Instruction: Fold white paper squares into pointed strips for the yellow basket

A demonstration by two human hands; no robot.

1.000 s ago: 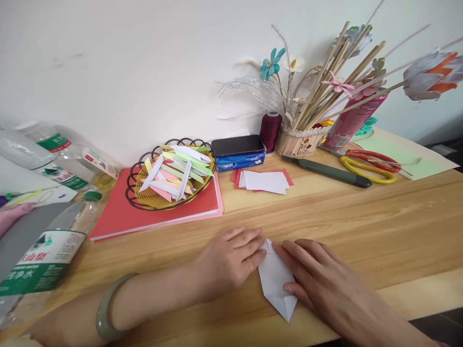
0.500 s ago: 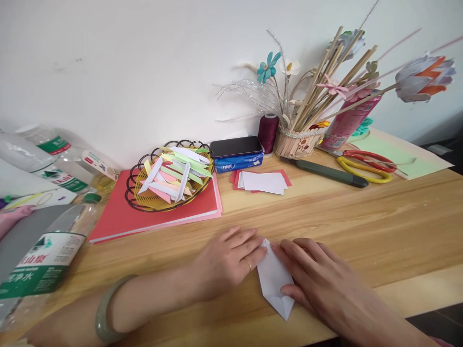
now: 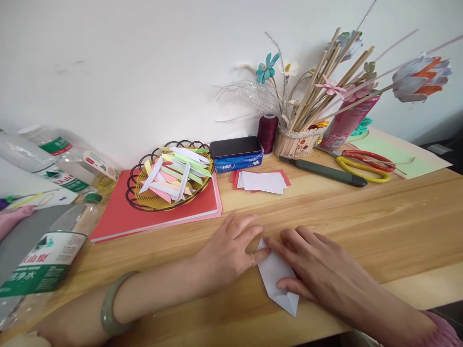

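Head camera view, looking down at a light wooden table (image 3: 361, 226) set against a white wall.

Near the front edge, two bare hands meet over a small folded white paper (image 3: 277, 277). The paper lies flat on the table, shaped to a point at its near end. The left hand (image 3: 227, 250) rests palm down with its fingers spread, their tips touching the paper's far left corner; a ring sits on one finger and a pale green bangle (image 3: 110, 303) circles the wrist. The right hand (image 3: 318, 272) lies flat over the paper's right side, forefinger pressing along the top edge and thumb on the paper lower down. Neither hand grips the paper; both are open and press it against the table, fingertips almost touching each other.

Behind the hands, a black wire basket (image 3: 170, 176) with a yellow lining holds many folded paper strips in white, green, pink and yellow. It stands on a stack of red sheets (image 3: 119, 217). To its right sit a blue box with a dark lid (image 3: 237, 152), then small white cards on red ones (image 3: 262, 182). Farther right are a dark red thread spool (image 3: 267, 132), a pot of wooden sticks and paper flowers (image 3: 298, 140), a dark green utility knife (image 3: 325, 171) and scissors with red and yellow handles (image 3: 365, 164). At the far left lie clear plastic bottles with green labels (image 3: 47, 260).
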